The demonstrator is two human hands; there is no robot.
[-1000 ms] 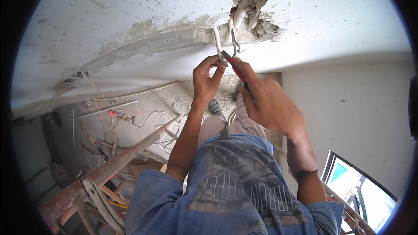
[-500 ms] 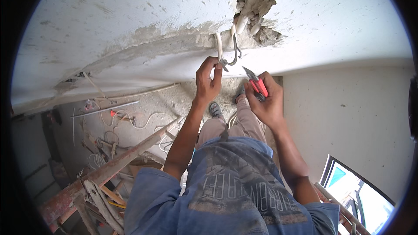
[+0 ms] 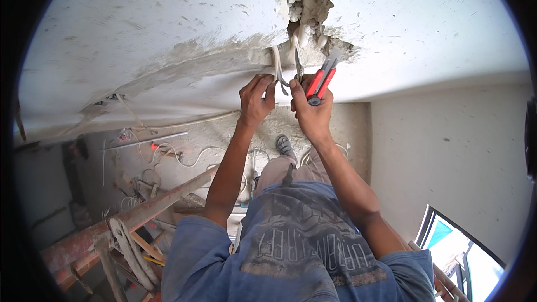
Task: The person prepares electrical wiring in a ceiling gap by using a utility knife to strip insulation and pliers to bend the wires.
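Two cables hang from the broken-out wall in front of me. My left hand (image 3: pixel 256 101) pinches the white cable (image 3: pixel 276 60) near its lower end, where grey inner wires (image 3: pixel 283 85) stick out. Close beside it, my right hand (image 3: pixel 313 116) grips a red utility knife (image 3: pixel 320 85), its blade pointing up toward the wall. The right fingers also reach the lower end of the second cable (image 3: pixel 297 58), whose dark grey part shows. Whether they pinch that cable is hard to see.
A rough chiselled channel (image 3: pixel 310 2) runs up the plastered wall (image 3: pixel 168 16). At lower left stands wooden scaffolding with a long beam (image 3: pixel 162 195). Loose cable (image 3: pixel 193 159) and a thin rod (image 3: pixel 148 141) lie on the floor. A window (image 3: pixel 461 249) is at lower right.
My right hand has moved left and up to the second cable, and the knife now points more upward. My left hand stays at the white cable, and the view has shifted slightly.
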